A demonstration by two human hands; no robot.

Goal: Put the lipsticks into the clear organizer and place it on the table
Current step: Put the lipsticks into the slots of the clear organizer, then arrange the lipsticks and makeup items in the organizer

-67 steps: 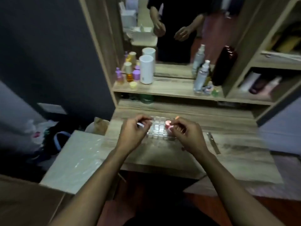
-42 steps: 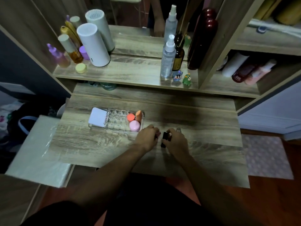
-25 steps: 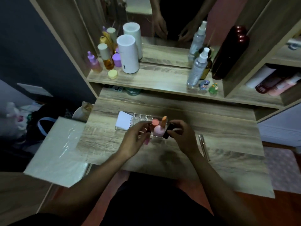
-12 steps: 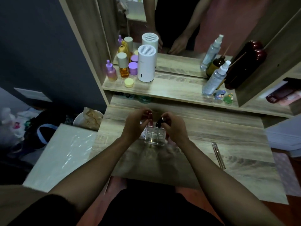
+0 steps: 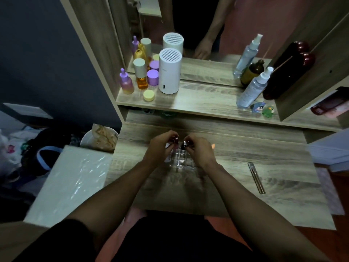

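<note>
**Two lipsticks poised over the clear organizer**

At frame centre we see the clear organizer (image 5: 181,161) on the wooden table (image 5: 245,157), its near cells looking empty. Our left hand (image 5: 160,148) pinches a dark red lipstick (image 5: 175,140), our right hand (image 5: 200,150) a black lipstick (image 5: 184,144), both roughly upright over the far cells; whether the tips are already inside, we cannot tell. A slim metal tool (image 5: 256,177) lies at right.

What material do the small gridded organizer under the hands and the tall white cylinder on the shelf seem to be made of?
The small gridded clear organizer looks like glossy clear plastic, perhaps acrylic: the wood grain shows through its walls. The tall white cylinder with a slotted top looks like matte white plastic, smooth and evenly coloured.
</note>
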